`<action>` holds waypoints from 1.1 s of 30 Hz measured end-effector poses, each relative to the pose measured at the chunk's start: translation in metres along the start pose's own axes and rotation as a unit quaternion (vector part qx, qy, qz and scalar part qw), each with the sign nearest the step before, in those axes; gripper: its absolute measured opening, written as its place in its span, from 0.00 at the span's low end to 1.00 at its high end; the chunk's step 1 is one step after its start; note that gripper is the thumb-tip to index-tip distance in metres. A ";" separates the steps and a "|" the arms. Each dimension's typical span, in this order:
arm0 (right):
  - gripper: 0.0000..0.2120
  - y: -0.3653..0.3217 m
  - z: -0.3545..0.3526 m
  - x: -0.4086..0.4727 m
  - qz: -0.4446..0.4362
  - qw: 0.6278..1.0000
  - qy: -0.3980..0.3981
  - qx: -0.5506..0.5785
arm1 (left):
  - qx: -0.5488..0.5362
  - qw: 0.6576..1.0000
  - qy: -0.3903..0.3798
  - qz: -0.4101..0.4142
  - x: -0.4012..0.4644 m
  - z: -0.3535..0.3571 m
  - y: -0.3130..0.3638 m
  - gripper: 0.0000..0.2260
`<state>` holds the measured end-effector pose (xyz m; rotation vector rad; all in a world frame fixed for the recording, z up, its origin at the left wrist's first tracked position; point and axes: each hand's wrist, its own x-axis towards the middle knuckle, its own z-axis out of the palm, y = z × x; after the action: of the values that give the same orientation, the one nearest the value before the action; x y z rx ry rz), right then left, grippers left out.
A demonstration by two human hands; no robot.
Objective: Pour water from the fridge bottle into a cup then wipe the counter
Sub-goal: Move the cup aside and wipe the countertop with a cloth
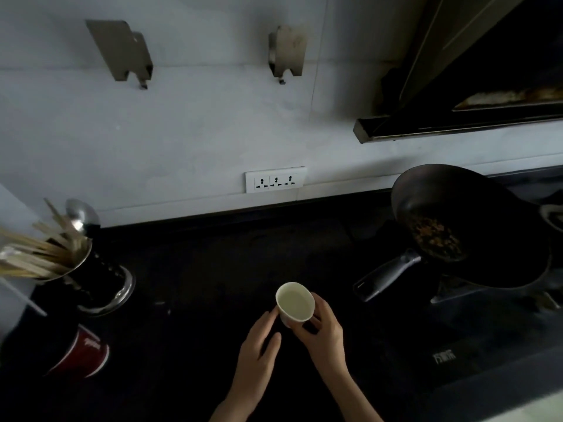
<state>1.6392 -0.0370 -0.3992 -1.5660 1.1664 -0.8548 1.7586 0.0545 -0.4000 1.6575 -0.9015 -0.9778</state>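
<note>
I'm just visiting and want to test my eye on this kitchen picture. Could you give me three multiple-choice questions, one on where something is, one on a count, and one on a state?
1. Where is the dark pan?
A. To the right of the cup
B. To the left of the cup
C. Hanging on the wall

2. How many sockets are in the wall outlet strip?
A. One
B. Three
C. Five

3. What is the state of the white cup?
A. Tipped over
B. Upright and empty
C. Upright with liquid in it

Answers:
1. A, the pan sits on the stove at the right.
2. B, three sets of holes show side by side.
3. C, a pale liquid surface shows inside, while the right hand grips it and the left hand has its fingers by its side.
</note>
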 end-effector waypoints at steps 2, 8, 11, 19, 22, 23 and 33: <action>0.25 -0.006 -0.004 -0.003 -0.015 1.000 0.010 0.006 | -0.038 0.999 -0.003 0.003 -0.003 -0.002 0.010 0.18; 0.23 -0.022 -0.019 -0.023 -0.043 0.998 0.041 0.033 | -0.126 0.992 -0.032 -0.005 -0.022 -0.002 0.037 0.19; 0.23 -0.027 -0.031 -0.039 -0.054 0.996 0.049 0.045 | -0.136 0.989 -0.049 -0.009 -0.033 0.001 0.046 0.21; 0.29 -0.032 -0.088 -0.100 -0.059 0.989 0.108 0.084 | -0.182 0.973 -0.135 -0.038 -0.075 0.031 0.068 0.31; 0.25 -0.023 -0.122 -0.126 -0.066 0.985 0.143 0.070 | -0.186 0.966 -0.176 -0.042 -0.097 0.057 0.078 0.40; 0.25 -0.020 -0.135 -0.136 -0.068 0.983 0.153 0.068 | -0.185 0.963 -0.192 -0.042 -0.106 0.068 0.081 0.42; 0.24 -0.008 -0.275 -0.257 -0.069 0.962 0.260 0.049 | -0.213 0.928 -0.300 -0.052 -0.204 0.199 0.111 0.43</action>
<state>1.3137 0.1309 -0.3102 -1.3919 1.3596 -1.4556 1.4836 0.1363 -0.2951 1.0505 -0.9062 -1.6741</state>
